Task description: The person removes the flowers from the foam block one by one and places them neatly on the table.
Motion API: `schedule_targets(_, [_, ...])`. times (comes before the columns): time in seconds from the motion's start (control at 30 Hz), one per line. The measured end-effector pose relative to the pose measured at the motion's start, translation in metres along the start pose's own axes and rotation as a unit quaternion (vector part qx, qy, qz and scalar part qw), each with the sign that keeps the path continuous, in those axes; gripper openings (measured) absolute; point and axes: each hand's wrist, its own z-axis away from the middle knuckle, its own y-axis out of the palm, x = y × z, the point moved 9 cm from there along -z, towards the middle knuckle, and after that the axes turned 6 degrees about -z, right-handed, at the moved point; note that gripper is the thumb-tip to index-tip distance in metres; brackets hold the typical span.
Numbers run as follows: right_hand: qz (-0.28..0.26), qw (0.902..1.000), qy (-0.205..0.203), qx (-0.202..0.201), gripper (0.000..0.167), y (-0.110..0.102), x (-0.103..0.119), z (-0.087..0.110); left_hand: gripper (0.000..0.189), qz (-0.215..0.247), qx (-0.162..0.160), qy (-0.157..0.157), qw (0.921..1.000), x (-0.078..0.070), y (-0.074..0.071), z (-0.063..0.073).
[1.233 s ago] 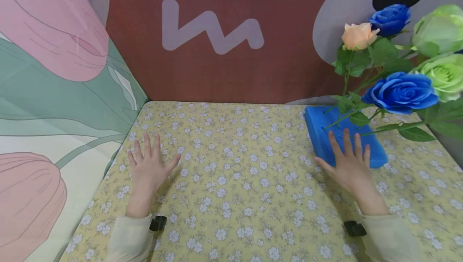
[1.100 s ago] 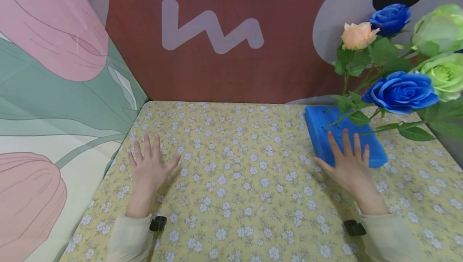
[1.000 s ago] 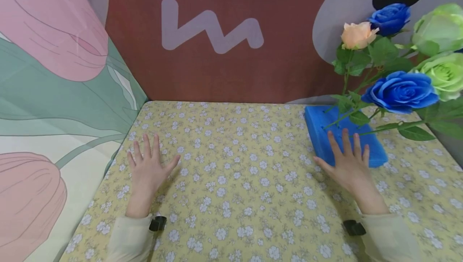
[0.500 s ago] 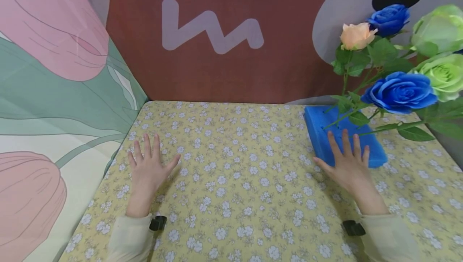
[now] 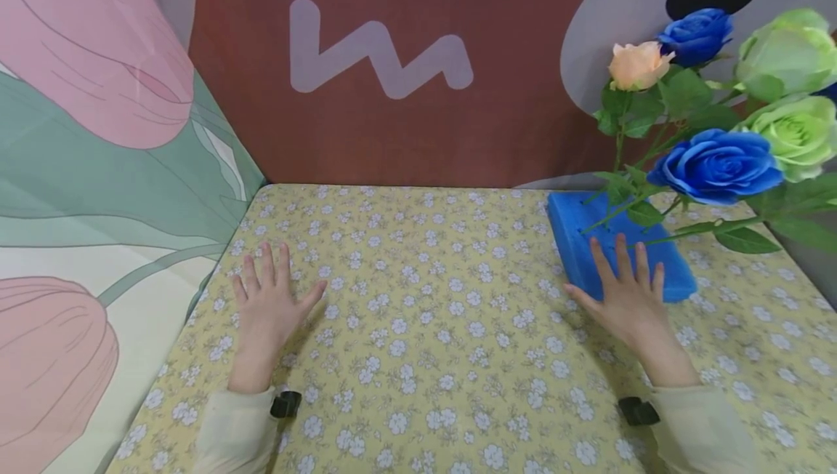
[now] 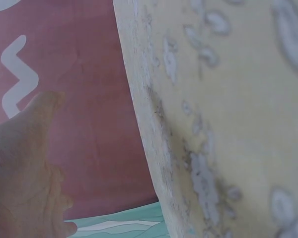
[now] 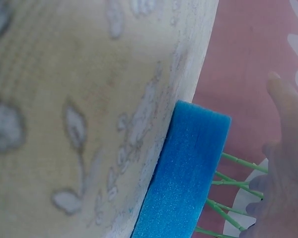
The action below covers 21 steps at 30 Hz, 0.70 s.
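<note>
My left hand [image 5: 269,312] hovers palm down over the left part of the flowered cloth, fingers spread, holding nothing. The left wrist view shows that hand [image 6: 27,168] raised off the cloth. My right hand [image 5: 631,307] is spread in the same way, in front of and partly over a blue foam block [image 5: 582,256]. From the right wrist, the hand [image 7: 288,163] appears apart from the block [image 7: 184,168], above it. Green stems [image 7: 228,183] stick into the foam and carry a blue rose [image 5: 719,166], a peach rose [image 5: 639,65] and a green rose [image 5: 794,136].
The table bears a yellow cloth [image 5: 418,358] with white flowers. Behind it hangs a brown patterned backdrop [image 5: 392,139], and at the left a tulip-printed one [image 5: 150,190]. Another blue rose [image 5: 696,36] and a pale green rose [image 5: 787,52] stand at the upper right, leaning over the table.
The head view has shifted very slightly, so the flowers and foam block appear a little further left. Both hands keep their spread pose.
</note>
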Motion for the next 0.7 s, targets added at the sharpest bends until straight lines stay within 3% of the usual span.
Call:
schedule_targets(0.33, [-0.007,0.9999,-0.005,0.006,0.090,0.000,-0.002,0.001,0.094,-0.007,0.019,0.010,0.9998,-0.005,0.003,-0.002])
schedule_targets(0.7, [-0.051,0.9983,-0.029,0.000,0.087,-0.003,-0.016,0.001,0.093,-0.002,0.028,0.026,0.9993,-0.024,0.007,-0.007])
